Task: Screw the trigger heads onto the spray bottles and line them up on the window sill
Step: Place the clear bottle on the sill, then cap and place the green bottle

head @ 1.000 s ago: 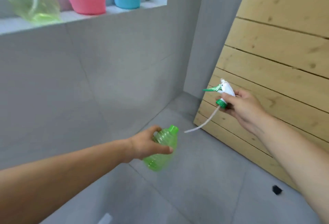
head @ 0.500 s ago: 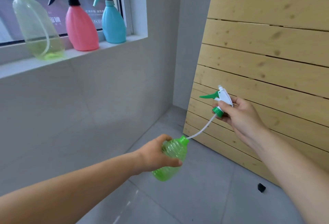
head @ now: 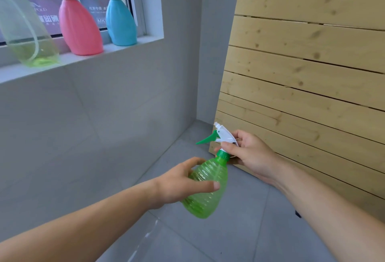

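Note:
My left hand (head: 179, 182) grips a ribbed green spray bottle (head: 206, 191), tilted with its neck up and to the right. A white trigger head (head: 224, 136) with a green lever and green collar sits on the bottle's neck, and my right hand (head: 250, 155) holds it at the collar. The tube is inside the bottle. On the window sill (head: 87, 57) at the upper left stand three bottles with trigger heads on: a pale green clear bottle (head: 23, 32), a pink bottle (head: 80, 28) and a blue bottle (head: 120, 22).
A slatted wooden panel (head: 312, 74) leans against the wall on the right. Grey tiled wall (head: 104, 126) lies below the sill and grey floor tiles (head: 229, 236) lie under my arms. A small black object (head: 298, 214) lies on the floor by the panel.
My right hand has lowered the trigger head, sliding its tube into the green bottle until the collar meets the neck. The view has tilted up, showing more of the sill.

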Demonstrator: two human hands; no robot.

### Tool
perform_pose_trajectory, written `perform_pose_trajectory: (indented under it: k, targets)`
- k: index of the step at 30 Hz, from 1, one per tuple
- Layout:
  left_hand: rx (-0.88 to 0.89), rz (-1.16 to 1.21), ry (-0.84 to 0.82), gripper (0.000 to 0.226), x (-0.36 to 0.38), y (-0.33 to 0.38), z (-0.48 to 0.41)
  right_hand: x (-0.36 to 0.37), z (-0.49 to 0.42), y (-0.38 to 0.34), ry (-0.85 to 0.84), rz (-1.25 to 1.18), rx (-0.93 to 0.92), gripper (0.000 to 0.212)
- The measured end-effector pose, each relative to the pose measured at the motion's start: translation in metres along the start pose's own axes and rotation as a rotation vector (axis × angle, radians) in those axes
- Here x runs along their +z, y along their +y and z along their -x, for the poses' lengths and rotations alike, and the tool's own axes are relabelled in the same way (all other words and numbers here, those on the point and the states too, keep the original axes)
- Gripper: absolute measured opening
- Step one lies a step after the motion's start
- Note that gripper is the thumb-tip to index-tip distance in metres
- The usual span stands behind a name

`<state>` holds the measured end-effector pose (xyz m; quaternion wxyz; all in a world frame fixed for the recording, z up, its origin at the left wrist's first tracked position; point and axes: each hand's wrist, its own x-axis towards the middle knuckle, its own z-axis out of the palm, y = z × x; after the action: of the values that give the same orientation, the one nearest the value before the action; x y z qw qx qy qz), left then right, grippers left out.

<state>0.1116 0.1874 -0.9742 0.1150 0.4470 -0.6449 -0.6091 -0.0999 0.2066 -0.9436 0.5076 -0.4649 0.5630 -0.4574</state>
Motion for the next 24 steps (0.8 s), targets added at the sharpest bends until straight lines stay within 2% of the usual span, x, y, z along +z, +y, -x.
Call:
perform_pose_trajectory:
  k: [3,8,12,14,16,17,20,22,24]
  targets:
    - [-0.015,0.015,-0.019,0.074,-0.004,-0.001,-0.001,-0.003,-0.002,0.004,-0.084,0.062,-0.027,0.025]
    - [-0.032,0.057,-0.034,0.059,-0.008,0.000,-0.002,-0.005,-0.007,0.007,-0.174,0.111,-0.056,0.035]
    - [-0.005,-0.016,0.005,0.067,-0.010,-0.003,-0.006,0.005,-0.008,0.011,-0.087,0.201,-0.065,0.038]
    - [0.009,-0.064,0.024,0.080,-0.010,-0.006,-0.006,0.012,-0.009,0.017,-0.012,0.355,-0.055,0.050]
    - [0.008,-0.087,0.026,0.087,-0.009,-0.006,-0.006,0.016,-0.010,0.019,0.014,0.404,-0.050,0.061]
    - [0.011,-0.090,0.020,0.084,-0.010,-0.005,-0.005,0.016,-0.011,0.019,-0.009,0.350,-0.050,0.061]
    - [0.021,-0.095,0.016,0.072,-0.015,0.001,-0.004,0.008,-0.014,0.014,-0.120,0.115,-0.049,0.037]
    - [0.024,-0.095,0.015,0.068,-0.016,0.003,-0.004,0.005,-0.016,0.016,-0.128,0.111,-0.074,0.031]
    - [0.020,-0.090,-0.001,0.063,-0.014,0.003,-0.002,0.009,-0.017,0.020,-0.079,0.190,-0.089,0.035]
